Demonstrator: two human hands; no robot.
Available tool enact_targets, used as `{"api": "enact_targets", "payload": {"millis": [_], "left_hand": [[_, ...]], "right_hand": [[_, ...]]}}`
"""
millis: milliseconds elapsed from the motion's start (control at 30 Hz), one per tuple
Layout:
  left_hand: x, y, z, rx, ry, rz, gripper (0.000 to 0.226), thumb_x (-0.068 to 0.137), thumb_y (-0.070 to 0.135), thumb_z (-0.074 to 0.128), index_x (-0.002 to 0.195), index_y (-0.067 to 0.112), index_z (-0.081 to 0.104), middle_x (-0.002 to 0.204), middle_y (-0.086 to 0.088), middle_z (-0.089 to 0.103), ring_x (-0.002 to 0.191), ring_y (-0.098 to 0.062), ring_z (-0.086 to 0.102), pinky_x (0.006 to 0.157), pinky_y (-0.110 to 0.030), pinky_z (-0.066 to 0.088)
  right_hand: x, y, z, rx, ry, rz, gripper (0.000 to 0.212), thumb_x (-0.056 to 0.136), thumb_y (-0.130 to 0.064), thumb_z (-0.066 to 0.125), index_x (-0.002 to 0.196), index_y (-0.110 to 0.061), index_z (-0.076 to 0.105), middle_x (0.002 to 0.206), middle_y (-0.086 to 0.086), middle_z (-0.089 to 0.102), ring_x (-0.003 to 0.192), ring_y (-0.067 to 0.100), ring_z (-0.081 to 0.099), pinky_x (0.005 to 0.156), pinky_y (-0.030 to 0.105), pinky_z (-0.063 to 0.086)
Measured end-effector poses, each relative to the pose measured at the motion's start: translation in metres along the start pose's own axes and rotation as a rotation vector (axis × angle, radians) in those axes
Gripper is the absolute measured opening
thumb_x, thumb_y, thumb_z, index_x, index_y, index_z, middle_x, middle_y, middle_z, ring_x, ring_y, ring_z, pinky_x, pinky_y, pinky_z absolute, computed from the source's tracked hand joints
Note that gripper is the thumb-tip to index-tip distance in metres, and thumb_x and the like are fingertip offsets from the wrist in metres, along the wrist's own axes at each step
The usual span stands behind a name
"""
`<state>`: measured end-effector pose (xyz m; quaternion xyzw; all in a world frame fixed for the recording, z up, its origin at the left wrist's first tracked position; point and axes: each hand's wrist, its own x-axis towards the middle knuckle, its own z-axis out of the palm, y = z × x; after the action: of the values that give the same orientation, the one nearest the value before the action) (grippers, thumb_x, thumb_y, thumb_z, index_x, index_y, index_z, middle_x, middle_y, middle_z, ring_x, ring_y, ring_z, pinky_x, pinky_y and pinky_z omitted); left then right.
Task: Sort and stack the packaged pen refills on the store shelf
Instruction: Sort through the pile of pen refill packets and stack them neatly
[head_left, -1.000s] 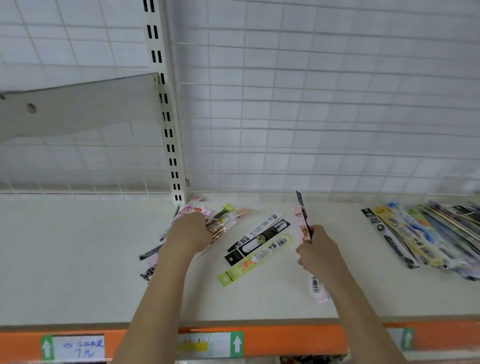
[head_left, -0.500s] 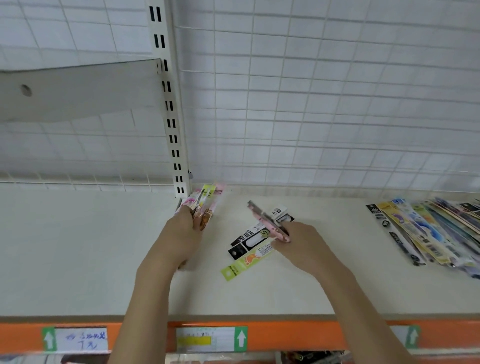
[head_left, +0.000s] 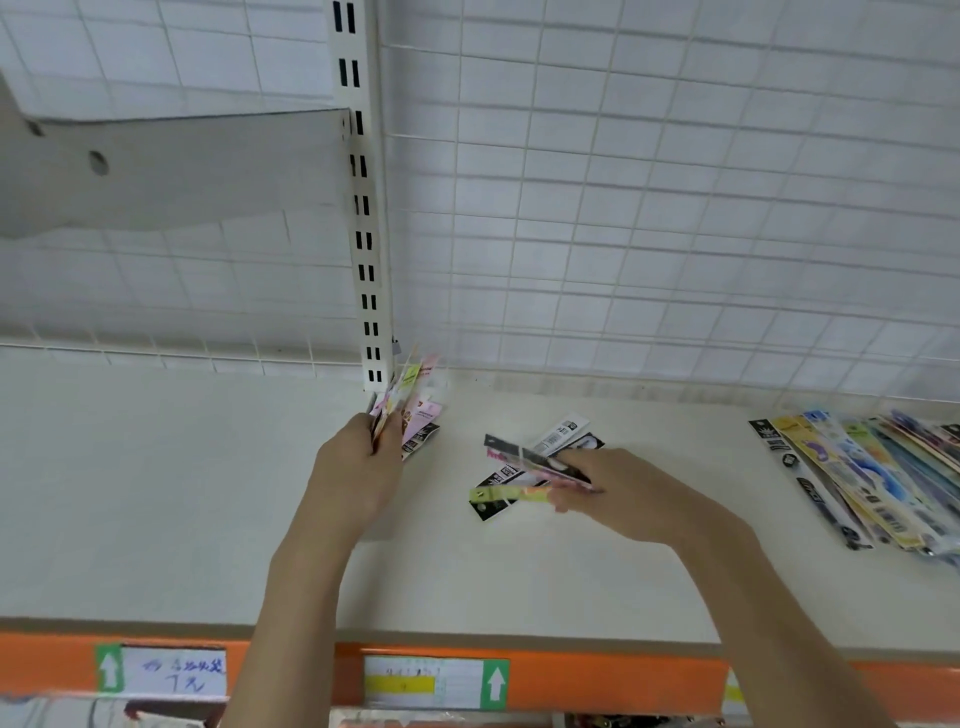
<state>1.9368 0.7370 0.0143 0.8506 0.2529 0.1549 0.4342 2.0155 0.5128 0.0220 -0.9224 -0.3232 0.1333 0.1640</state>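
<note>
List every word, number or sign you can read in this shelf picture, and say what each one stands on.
White up arrow on green: left price tag on the orange shelf-edge strip.
White up arrow on green: middle price tag.
Blue handwriting on the left tag: too blurred to read.
Print on the packaged pen refills: too small to read.

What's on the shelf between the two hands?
In the head view, only bare shelf lies between the left hand, gripping a fan of packets, and the right hand, gripping loose packets.
</note>
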Motion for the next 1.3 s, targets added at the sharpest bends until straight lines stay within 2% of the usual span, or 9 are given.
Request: {"api": "enact_targets", "payload": {"millis": [233, 300, 400, 633, 833, 933, 1067, 1200, 1300], "left_hand": [[-0.009, 0.01, 0.0, -0.067, -0.051, -0.016, 0.042, 0.092, 0.05, 0.043, 0.062, 0.022, 0.039, 0.064, 0.007, 0.041, 0.058, -0.01, 0.041, 0.052, -0.024, 0.031], [-0.008, 0.009, 0.0, -0.045, -0.056, -0.002, 0.036, 0.089, 0.048, 0.051, 0.063, 0.026, 0.041, 0.065, 0.008, 0.043, 0.06, -0.007, 0.044, 0.052, -0.021, 0.031], [-0.004, 0.004, -0.001, 0.041, -0.037, 0.009, 0.032, 0.089, 0.042, 0.055, 0.069, 0.02, 0.044, 0.065, 0.004, 0.048, 0.063, -0.014, 0.047, 0.051, -0.021, 0.031], [-0.004, 0.003, -0.006, 0.021, 0.023, 0.041, 0.031, 0.092, 0.034, 0.052, 0.068, 0.017, 0.043, 0.064, 0.002, 0.048, 0.06, -0.01, 0.044, 0.051, -0.023, 0.03], [-0.008, 0.004, -0.006, 0.017, 0.043, 0.042, 0.031, 0.093, 0.032, 0.051, 0.067, 0.018, 0.043, 0.063, 0.002, 0.048, 0.059, -0.01, 0.044, 0.051, -0.023, 0.03], [-0.01, 0.005, -0.003, 0.023, 0.032, 0.047, 0.027, 0.093, 0.032, 0.052, 0.071, 0.017, 0.046, 0.064, 0.003, 0.049, 0.06, -0.009, 0.045, 0.051, -0.022, 0.031], [-0.011, 0.005, -0.001, 0.025, 0.027, 0.045, 0.029, 0.092, 0.032, 0.052, 0.067, 0.019, 0.044, 0.063, 0.002, 0.048, 0.059, -0.011, 0.045, 0.051, -0.024, 0.031], [-0.011, 0.007, 0.001, 0.048, 0.029, 0.053, 0.03, 0.093, 0.032, 0.051, 0.067, 0.021, 0.042, 0.063, 0.001, 0.049, 0.059, -0.01, 0.045, 0.05, -0.023, 0.03], [-0.012, 0.01, 0.004, 0.069, 0.027, 0.068, 0.029, 0.093, 0.032, 0.05, 0.068, 0.021, 0.041, 0.061, 0.003, 0.047, 0.058, -0.009, 0.044, 0.05, -0.022, 0.03]], "right_hand": [[0.003, 0.006, -0.02, 0.121, 0.177, 0.049, 0.011, 0.1, -0.027, 0.036, 0.093, -0.023, 0.044, 0.078, -0.001, 0.059, 0.059, 0.014, 0.049, 0.052, 0.023, 0.035], [0.007, 0.007, -0.017, 0.136, 0.238, 0.087, 0.014, 0.097, -0.033, 0.044, 0.102, -0.02, 0.045, 0.071, 0.0, 0.054, 0.059, 0.019, 0.049, 0.052, 0.028, 0.035], [0.012, 0.009, -0.014, 0.04, 0.314, 0.094, 0.028, 0.085, -0.048, 0.059, 0.084, -0.023, 0.044, 0.062, -0.006, 0.049, 0.057, 0.016, 0.045, 0.051, 0.027, 0.03], [0.035, 0.021, 0.003, -0.039, 0.033, 0.07, 0.023, 0.08, -0.042, 0.064, 0.074, -0.028, 0.048, 0.067, -0.008, 0.05, 0.067, 0.015, 0.05, 0.058, 0.028, 0.034], [0.038, 0.025, 0.011, -0.062, 0.089, 0.018, 0.032, 0.087, -0.044, 0.059, 0.063, -0.034, 0.039, 0.065, -0.009, 0.046, 0.067, 0.015, 0.048, 0.058, 0.028, 0.034], [0.031, 0.021, 0.015, -0.166, 0.167, -0.047, 0.016, 0.093, -0.042, 0.048, 0.078, -0.041, 0.051, 0.079, -0.011, 0.048, 0.082, 0.017, 0.051, 0.065, 0.03, 0.037], [0.023, 0.023, 0.019, -0.23, 0.323, -0.04, 0.021, 0.095, -0.029, 0.047, 0.111, -0.023, 0.059, 0.111, -0.007, 0.049, 0.082, 0.016, 0.05, 0.063, 0.028, 0.038], [0.019, 0.027, 0.009, -0.247, 0.509, -0.053, 0.015, 0.09, -0.016, 0.052, 0.104, -0.012, 0.059, 0.098, 0.002, 0.061, 0.103, 0.023, 0.05, 0.073, 0.028, 0.027], [0.02, 0.031, -0.003, -0.097, 0.488, 0.036, 0.012, 0.095, -0.015, 0.045, 0.103, -0.01, 0.052, 0.095, 0.008, 0.065, 0.094, 0.029, 0.057, 0.071, 0.031, 0.034]]}}
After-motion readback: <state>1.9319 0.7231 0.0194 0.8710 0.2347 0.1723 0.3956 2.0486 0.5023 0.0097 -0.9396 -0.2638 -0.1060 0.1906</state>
